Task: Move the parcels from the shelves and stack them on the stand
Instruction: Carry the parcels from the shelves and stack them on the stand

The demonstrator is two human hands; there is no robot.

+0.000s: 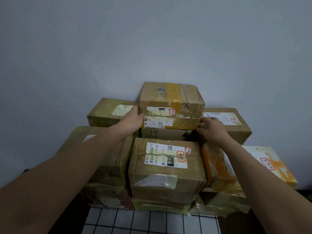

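Observation:
Several taped cardboard parcels are piled against the wall on a stand with a white checked cover (pixel 152 222). At the top of the pile a brown box (pixel 170 97) with yellow tape sits on a flat yellow-taped parcel (pixel 170 123). My left hand (pixel 133 119) presses flat against the left ends of these two. My right hand (pixel 212 129) has its fingers curled at the right end of the flat parcel. In front, a larger labelled box (pixel 167 168) lies below my hands.
More parcels flank the middle stack: a brown box at the back left (pixel 108 112), another at the back right (pixel 233 125), a big box at the front left (pixel 108 159) and an orange-taped parcel at the front right (pixel 236 166). A bare grey wall (pixel 152 39) stands behind.

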